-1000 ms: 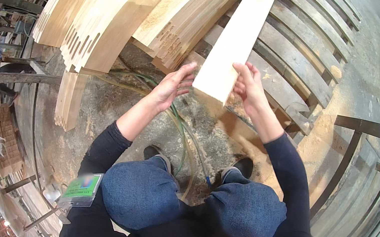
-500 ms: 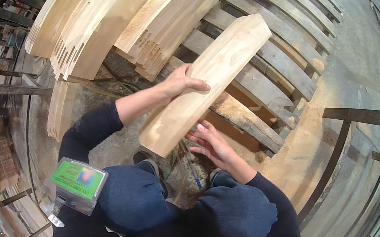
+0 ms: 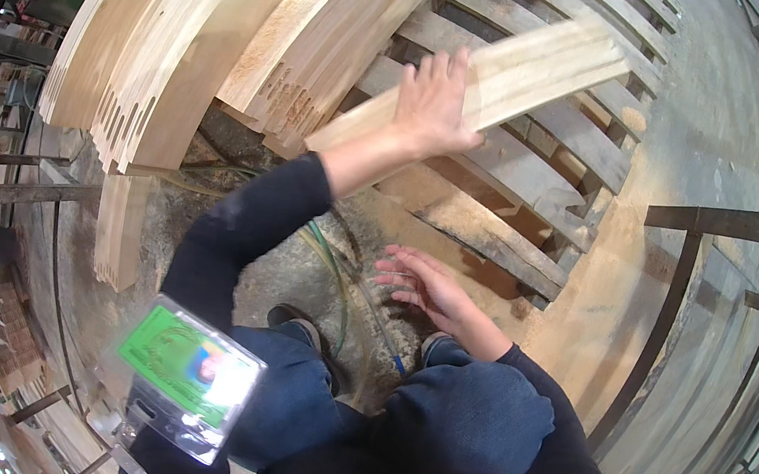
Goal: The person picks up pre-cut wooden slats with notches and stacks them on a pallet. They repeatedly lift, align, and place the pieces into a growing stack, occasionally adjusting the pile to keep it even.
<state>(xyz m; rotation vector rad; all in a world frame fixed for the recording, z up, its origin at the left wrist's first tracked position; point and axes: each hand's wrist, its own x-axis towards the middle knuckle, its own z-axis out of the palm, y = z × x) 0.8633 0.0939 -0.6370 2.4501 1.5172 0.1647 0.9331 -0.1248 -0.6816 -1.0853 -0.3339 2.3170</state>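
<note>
A pale wooden board [image 3: 541, 68] slants over the slatted wooden pallet [image 3: 550, 191], its far end blurred by motion. My left hand [image 3: 435, 105] grips it across the top near its middle, thumb along the near edge. Below and nearer to me, my right hand [image 3: 427, 286] is held off the board with its fingers apart and nothing in them. Just left of the board, a stack of similar boards [image 3: 334, 36] with slotted ends stands on the pallet.
More stacked boards [image 3: 164, 47] stand at the far left. Hoses [image 3: 341, 281] run over the dusty floor by my feet. On the right is a dark metal frame [image 3: 746, 233]. Sawdust [image 3: 594, 285] lies along the pallet's right side. A badge [image 3: 188, 371] hangs by my left arm.
My left hand has carried the board up and away from me and turned it flatter toward the right, over the pallet. My right hand has stayed behind, apart from the board.
</note>
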